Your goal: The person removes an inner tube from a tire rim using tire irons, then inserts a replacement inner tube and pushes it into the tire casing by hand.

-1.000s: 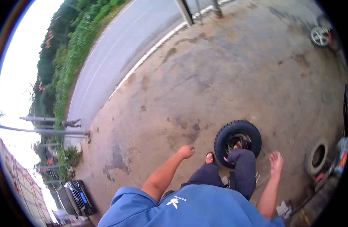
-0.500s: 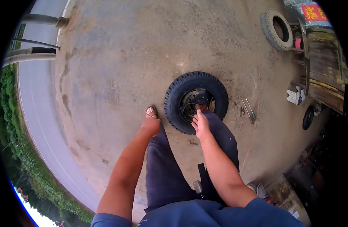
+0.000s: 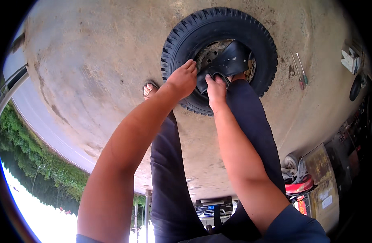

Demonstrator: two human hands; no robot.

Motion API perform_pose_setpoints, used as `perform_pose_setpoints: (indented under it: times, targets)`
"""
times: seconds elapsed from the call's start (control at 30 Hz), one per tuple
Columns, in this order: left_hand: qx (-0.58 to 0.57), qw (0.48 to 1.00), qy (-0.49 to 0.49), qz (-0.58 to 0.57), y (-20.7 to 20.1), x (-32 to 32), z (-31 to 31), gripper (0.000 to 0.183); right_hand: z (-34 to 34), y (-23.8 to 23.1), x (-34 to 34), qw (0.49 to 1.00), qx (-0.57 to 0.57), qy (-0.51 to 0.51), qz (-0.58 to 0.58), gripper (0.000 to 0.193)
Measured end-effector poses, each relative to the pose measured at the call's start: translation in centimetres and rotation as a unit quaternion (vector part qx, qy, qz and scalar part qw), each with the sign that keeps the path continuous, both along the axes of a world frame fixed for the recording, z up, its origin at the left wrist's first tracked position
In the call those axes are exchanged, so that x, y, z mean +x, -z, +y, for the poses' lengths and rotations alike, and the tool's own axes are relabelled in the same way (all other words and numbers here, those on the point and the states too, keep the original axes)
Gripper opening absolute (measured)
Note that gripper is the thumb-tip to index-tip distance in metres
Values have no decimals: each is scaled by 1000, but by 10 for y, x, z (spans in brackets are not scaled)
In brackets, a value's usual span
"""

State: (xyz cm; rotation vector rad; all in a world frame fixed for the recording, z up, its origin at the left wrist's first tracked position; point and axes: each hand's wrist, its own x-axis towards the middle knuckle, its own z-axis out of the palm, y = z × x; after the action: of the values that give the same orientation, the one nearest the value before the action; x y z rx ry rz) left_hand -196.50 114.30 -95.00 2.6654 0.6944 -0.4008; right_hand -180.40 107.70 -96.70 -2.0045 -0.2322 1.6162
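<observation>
A black, deep-treaded tire [image 3: 176, 44] lies flat on the ground before me, with a dirty metal wheel rim [image 3: 211, 56] showing inside its opening. Across that opening bends a wide black rubber flap [image 3: 229, 60], its surface spotted with dust. My right hand [image 3: 217, 91] pinches the near edge of this flap between thumb and fingers. Over the tire's left inner edge my left hand [image 3: 184, 80] reaches with fingers extended, close to the flap's left end; whether they touch it cannot be seen. My right foot is inside the tire opening, partly hidden by the flap.
Two screwdrivers [image 3: 301, 77] lie on the ground right of the tire. Farther right are a white box [image 3: 350, 60] and a small black tire [image 3: 356, 87]. My sandaled left foot [image 3: 150, 88] stands left of the tire. A parked car [image 3: 213, 208] shows behind me.
I have bent lower, so the tire looks larger and closer. Both hands have come down to the tire opening, and my right hand has taken hold of the rubber flap.
</observation>
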Motion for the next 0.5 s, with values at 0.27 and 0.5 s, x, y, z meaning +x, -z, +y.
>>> perform_pose_setpoints:
  times: [0.27,0.5]
  targets:
    - [-173,939,158,251,46,80,34,20,-15,23,50,975,-132,74,160,44]
    - [-172,926,192,274,3,86,34,27,5,15,31,987,-84,-62,124,52]
